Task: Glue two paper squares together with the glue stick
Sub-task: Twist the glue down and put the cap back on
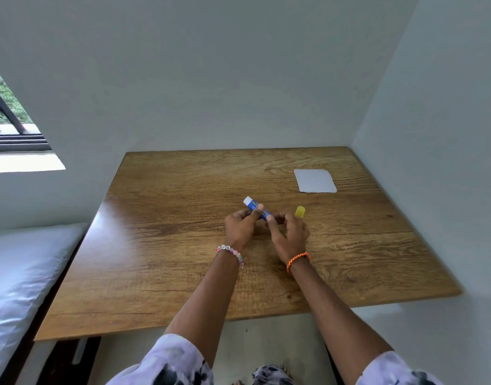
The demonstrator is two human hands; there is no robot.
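Note:
A blue glue stick (254,206) with its white tip bared points up and to the left over the middle of the wooden table (183,245). My left hand (242,227) grips its barrel between thumb and fingers. My right hand (288,232) pinches its lower end with thumb and forefinger. The yellow cap (300,211) shows just beyond my right hand; I cannot tell whether that hand holds it or it stands on the table. White paper (314,180) lies flat at the far right of the table; it looks like one sheet, and any second square is not distinguishable.
White walls close the table in at the back and on the right. A bed with a white mattress (25,273) runs along the table's left edge. A window (8,120) sits at the far left.

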